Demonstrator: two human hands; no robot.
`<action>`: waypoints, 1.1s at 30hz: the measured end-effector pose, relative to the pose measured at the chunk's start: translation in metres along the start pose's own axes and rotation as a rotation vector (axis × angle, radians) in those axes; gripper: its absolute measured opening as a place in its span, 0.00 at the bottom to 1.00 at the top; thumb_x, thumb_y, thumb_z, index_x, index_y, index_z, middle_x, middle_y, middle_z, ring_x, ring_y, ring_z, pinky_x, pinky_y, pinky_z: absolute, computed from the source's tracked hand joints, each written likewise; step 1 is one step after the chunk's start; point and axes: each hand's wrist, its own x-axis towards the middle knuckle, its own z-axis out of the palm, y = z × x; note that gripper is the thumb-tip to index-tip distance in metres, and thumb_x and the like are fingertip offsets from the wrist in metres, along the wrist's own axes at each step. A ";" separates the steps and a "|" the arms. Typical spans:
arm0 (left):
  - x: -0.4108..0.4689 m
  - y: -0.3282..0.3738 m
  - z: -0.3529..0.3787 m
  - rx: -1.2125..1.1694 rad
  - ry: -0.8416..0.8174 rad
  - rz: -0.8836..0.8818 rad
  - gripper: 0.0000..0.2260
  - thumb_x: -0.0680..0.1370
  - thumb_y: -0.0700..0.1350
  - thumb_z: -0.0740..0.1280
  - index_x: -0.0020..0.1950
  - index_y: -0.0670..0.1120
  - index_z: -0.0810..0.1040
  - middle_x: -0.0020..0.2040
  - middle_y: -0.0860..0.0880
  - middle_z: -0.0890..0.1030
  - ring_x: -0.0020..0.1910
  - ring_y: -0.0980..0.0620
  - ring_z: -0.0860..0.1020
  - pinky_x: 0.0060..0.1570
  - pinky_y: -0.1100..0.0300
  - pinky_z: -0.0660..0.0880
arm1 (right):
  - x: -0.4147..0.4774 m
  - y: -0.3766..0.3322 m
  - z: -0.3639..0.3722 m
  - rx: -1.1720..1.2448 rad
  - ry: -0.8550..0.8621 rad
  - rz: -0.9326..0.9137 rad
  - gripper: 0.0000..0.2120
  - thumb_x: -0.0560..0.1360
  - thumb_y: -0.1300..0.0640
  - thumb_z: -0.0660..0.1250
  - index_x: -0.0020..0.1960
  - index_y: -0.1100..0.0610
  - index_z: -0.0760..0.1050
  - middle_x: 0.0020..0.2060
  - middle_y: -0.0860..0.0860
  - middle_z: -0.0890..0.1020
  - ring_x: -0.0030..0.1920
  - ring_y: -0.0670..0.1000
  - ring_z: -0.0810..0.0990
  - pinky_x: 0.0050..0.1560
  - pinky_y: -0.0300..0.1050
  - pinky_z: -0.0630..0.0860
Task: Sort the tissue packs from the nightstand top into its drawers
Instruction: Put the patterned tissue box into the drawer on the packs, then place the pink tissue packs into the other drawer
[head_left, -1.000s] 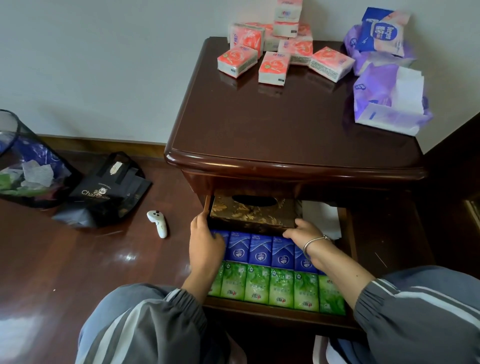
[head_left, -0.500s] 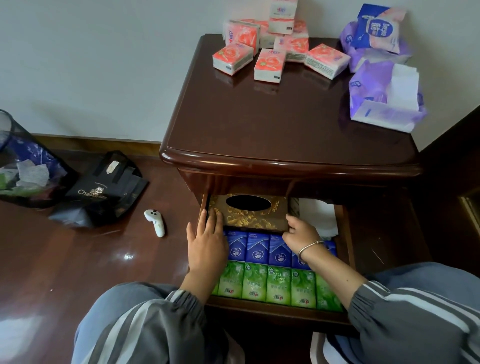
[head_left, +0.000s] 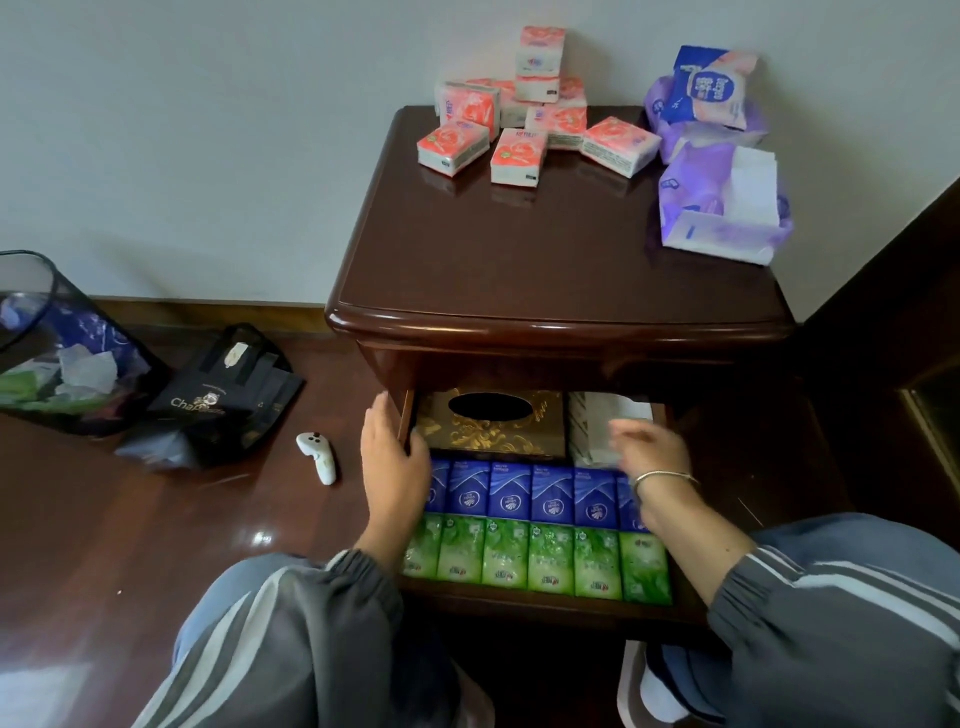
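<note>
Several pink tissue packs (head_left: 519, 156) are piled at the back of the nightstand top (head_left: 519, 260), with purple packs (head_left: 717, 208) and a blue-and-white pack (head_left: 706, 88) at its right. The open drawer (head_left: 545, 608) holds a row of blue packs (head_left: 550, 493), a row of green packs (head_left: 550, 561), a gold tissue box (head_left: 540, 436) and a white tissue stack (head_left: 592, 421) behind them. My left hand (head_left: 392, 457) lies along the drawer's left wall beside the gold box, fingers straight. My right hand (head_left: 649, 452), blurred, hovers over the white stack and holds nothing.
On the wooden floor to the left are a mesh bin (head_left: 52, 364) with scraps, a black bag (head_left: 218, 400) and a small white controller (head_left: 319, 457). A wall runs behind the nightstand, dark furniture stands at the right, and my knees are below the drawer.
The gold box now sits further forward against the blue row. My left hand slid off it to the drawer's left wall. My right hand left the box and moved right over the white stack.
</note>
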 end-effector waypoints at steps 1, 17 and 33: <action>0.004 0.005 -0.005 -0.062 0.035 -0.050 0.26 0.79 0.40 0.61 0.77 0.42 0.58 0.76 0.46 0.62 0.76 0.49 0.58 0.73 0.57 0.54 | 0.001 -0.001 -0.007 0.105 0.141 0.046 0.12 0.72 0.63 0.62 0.50 0.52 0.81 0.49 0.55 0.82 0.49 0.56 0.79 0.53 0.54 0.77; 0.047 0.048 -0.027 -0.520 -0.028 -0.133 0.28 0.76 0.32 0.60 0.74 0.51 0.61 0.62 0.59 0.73 0.60 0.64 0.73 0.64 0.60 0.69 | -0.004 -0.049 -0.050 0.477 0.341 -0.105 0.33 0.73 0.71 0.56 0.74 0.51 0.60 0.71 0.51 0.66 0.71 0.48 0.65 0.62 0.39 0.64; 0.021 0.033 -0.127 -0.048 -0.357 -0.084 0.10 0.75 0.33 0.64 0.51 0.46 0.77 0.51 0.46 0.82 0.51 0.48 0.80 0.58 0.47 0.76 | -0.028 -0.027 -0.150 -0.036 0.083 -0.177 0.16 0.73 0.69 0.60 0.55 0.57 0.80 0.48 0.52 0.82 0.54 0.52 0.78 0.53 0.42 0.68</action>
